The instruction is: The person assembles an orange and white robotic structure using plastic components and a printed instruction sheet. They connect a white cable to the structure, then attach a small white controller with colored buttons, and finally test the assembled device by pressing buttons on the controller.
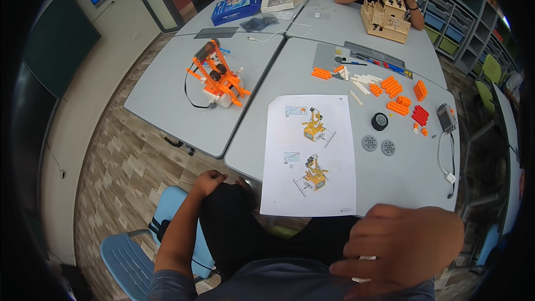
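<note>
Two hands sit low, off the grey table (401,178); my left hand (209,181) rests on the knee, fingers curled and holding nothing; my right hand (404,245) hovers near the table's edge, fingers bunched narrow, and I cannot tell whether it grips the white thing glimpsed beneath it. I judge the sensible way is to read slowly and keep the instruction sheet (309,156) flat; it lies just ahead, white, with two drawings of a yellow model; orange bricks (398,97) and a black wheel (379,121) lie beyond.
</note>
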Available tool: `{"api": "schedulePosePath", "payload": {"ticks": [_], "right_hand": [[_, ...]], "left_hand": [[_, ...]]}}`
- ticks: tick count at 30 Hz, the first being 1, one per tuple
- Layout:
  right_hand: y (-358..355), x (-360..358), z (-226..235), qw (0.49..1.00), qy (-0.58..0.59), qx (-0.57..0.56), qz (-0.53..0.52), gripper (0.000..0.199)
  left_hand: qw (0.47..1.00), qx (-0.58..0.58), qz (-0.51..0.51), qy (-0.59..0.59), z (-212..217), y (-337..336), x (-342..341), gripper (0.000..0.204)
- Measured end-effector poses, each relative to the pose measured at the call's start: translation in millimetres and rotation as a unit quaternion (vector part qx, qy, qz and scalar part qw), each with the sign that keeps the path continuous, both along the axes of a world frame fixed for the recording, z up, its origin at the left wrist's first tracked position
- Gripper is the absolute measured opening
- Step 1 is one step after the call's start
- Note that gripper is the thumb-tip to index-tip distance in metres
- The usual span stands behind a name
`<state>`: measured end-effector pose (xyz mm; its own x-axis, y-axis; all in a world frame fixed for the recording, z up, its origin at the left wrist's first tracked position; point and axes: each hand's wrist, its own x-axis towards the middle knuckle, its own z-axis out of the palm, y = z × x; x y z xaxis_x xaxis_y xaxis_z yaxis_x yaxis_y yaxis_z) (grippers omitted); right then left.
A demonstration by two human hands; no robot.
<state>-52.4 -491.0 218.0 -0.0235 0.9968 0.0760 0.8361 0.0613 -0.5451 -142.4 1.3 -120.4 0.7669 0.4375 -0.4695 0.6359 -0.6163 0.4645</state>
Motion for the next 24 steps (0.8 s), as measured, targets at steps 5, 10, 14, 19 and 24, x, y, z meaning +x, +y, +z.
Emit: {"api": "schedulePosePath", "payload": {"ticks": [5, 10, 14, 19, 24], "right_hand": [[22, 57, -22, 0.977, -0.002, 0.035, -0.209, 0.03], [32, 87, -53, 0.883, -0.166, -0.055, -0.435, 0.033], [24, 76, -31, 0.946, -0.04, -0.005, -0.322, 0.032], [-8, 59, -10, 0.936, -0.063, 0.066, -0.34, 0.032], [-26, 58, -2, 0.926, -0.08, 0.104, -0.354, 0.033]], "left_hand": [[0.994, 0.084, -0.047, -0.056, 0, -6, 0, 0.046], [0.808, 0.226, -0.405, -0.363, 35, -93, -15, 0.018], [0.621, 0.121, -0.587, -0.505, 105, -221, -45, 0.015], [0.739, 0.251, -0.453, -0.431, 156, -269, -13, 0.036], [0.789, 0.19, -0.416, -0.41, 144, -265, -5, 0.029]]}}
